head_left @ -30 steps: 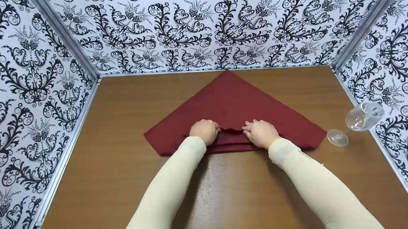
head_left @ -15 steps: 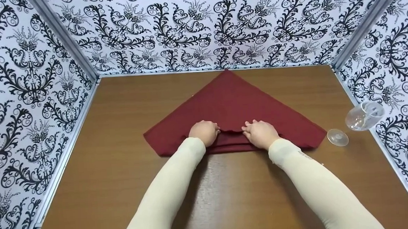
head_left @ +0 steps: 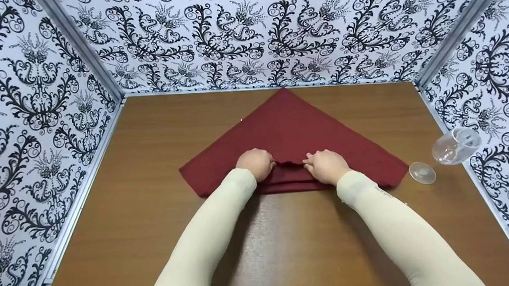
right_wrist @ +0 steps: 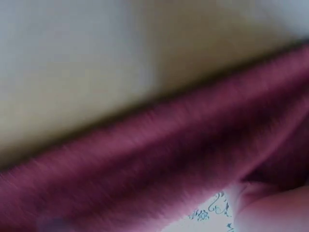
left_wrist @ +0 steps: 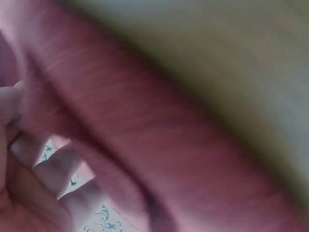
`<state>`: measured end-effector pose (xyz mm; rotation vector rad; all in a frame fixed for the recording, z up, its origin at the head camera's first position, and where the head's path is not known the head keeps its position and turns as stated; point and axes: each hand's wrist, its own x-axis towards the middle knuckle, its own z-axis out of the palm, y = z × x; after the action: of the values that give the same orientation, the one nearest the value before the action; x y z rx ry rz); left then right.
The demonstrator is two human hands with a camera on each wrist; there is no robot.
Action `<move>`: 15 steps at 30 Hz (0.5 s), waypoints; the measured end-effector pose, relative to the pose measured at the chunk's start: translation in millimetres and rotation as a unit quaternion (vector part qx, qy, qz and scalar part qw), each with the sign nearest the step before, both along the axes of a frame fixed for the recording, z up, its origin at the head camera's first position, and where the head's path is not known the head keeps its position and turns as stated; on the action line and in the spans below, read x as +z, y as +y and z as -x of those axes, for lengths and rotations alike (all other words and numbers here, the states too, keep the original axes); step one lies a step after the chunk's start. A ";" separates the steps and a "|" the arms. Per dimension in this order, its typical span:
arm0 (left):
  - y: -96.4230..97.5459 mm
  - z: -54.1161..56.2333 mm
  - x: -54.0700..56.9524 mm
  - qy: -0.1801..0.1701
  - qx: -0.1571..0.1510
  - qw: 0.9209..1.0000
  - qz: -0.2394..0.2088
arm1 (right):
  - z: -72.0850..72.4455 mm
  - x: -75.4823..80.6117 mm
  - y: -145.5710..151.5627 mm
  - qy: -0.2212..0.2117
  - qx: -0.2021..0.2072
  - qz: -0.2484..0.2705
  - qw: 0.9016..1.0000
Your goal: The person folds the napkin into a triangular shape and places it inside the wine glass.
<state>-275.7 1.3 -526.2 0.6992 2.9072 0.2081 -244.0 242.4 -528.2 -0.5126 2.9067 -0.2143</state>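
A dark red cloth napkin lies on the wooden table, folded into a broad shape with its point toward the back wall. Along its near side the fabric is gathered into layered folds. My left hand pinches the upper folded edge left of centre, and my right hand pinches the same edge a short way to the right. In the left wrist view, the fingers curl at the edge of the napkin. Blurred folds of the napkin fill much of the right wrist view, with part of the hand at the lower right.
A clear stemmed glass stands at the right side of the table, its round base close to the napkin's right corner. Patterned black-and-white walls with metal frame posts enclose the table at the back and sides.
Almost nothing differs. Both hands keep their grip on the napkin's folded edge in the same place, and the glass has not moved.
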 end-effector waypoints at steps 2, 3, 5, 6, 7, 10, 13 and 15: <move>0.9 1.2 4.4 0.004 0.003 1.000 -0.008 | 3.2 1.1 -0.1 0.006 -0.006 0.010 1.000; 1.5 1.6 5.7 0.004 0.003 1.000 -0.011 | 4.8 1.0 -0.1 0.010 -0.009 0.014 1.000; 2.4 2.7 5.6 0.000 0.004 1.000 -0.010 | 7.3 -0.2 -0.6 0.009 -0.012 0.017 1.000; 2.8 3.1 4.7 -0.002 0.004 1.000 -0.009 | 8.2 -1.1 -0.9 0.008 -0.014 0.016 1.000; 3.1 3.6 3.3 -0.003 0.004 1.000 -0.005 | 8.9 -2.2 -1.1 0.006 -0.012 0.013 1.000; 3.0 4.4 -2.1 -0.010 0.012 1.000 0.000 | 9.0 -4.1 -1.5 0.000 -0.005 -0.001 1.000; 3.0 4.8 -6.9 -0.012 0.022 1.000 -0.008 | 7.7 -5.3 -1.9 0.010 0.002 -0.014 1.000; 3.1 4.8 -9.7 -0.009 0.024 1.000 -0.009 | 6.6 -6.5 -1.9 0.019 0.006 -0.023 1.000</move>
<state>-280.5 4.3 -535.9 0.6283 2.9095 0.2446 -250.6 240.6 -534.7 -0.5332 2.9367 -0.1380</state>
